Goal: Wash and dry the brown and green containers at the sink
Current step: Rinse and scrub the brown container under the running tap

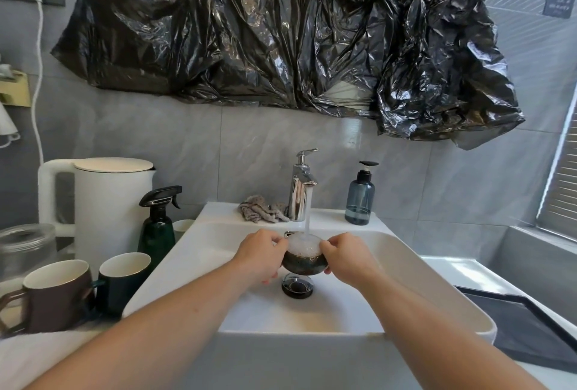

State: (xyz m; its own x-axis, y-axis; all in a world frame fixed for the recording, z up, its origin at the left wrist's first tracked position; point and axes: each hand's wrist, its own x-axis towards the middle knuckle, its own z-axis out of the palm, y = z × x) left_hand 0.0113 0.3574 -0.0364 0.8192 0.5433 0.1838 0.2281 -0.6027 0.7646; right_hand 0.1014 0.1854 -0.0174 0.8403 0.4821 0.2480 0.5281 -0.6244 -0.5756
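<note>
Foam hides the inside of the small dark round pot [303, 263]; left hand [260, 254] and right hand [345, 260] clasp its sides, its colour is unclear.

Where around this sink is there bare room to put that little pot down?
Bare patches: the sink floor either side of the drain plug, and the back ledge between the faucet and the soap bottle. The left counter is crowded with the brown mug, green mug, spray bottle and kettle.
</note>
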